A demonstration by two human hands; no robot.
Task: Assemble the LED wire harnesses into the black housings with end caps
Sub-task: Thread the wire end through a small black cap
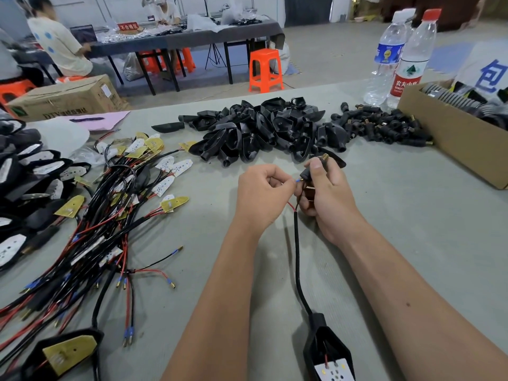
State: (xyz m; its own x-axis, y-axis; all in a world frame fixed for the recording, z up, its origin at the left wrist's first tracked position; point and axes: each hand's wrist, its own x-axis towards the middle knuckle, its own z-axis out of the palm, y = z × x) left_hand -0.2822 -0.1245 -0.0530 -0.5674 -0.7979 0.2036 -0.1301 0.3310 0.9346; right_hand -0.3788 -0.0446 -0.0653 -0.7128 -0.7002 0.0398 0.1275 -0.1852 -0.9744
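One head-worn camera looks forward and down, close over the table [384, 215].

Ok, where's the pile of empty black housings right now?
In the head view the pile of black housings lies on the table, centre, just beyond both hands, with the end caps to its right and the cardboard box further right.

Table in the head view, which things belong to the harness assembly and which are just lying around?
Job: left hand pinching a wire tip; right hand gripping an end cap; harness in housing; housings pile; caps pile; loose harnesses.

Lying about: water bottles; pink paper; orange stool.
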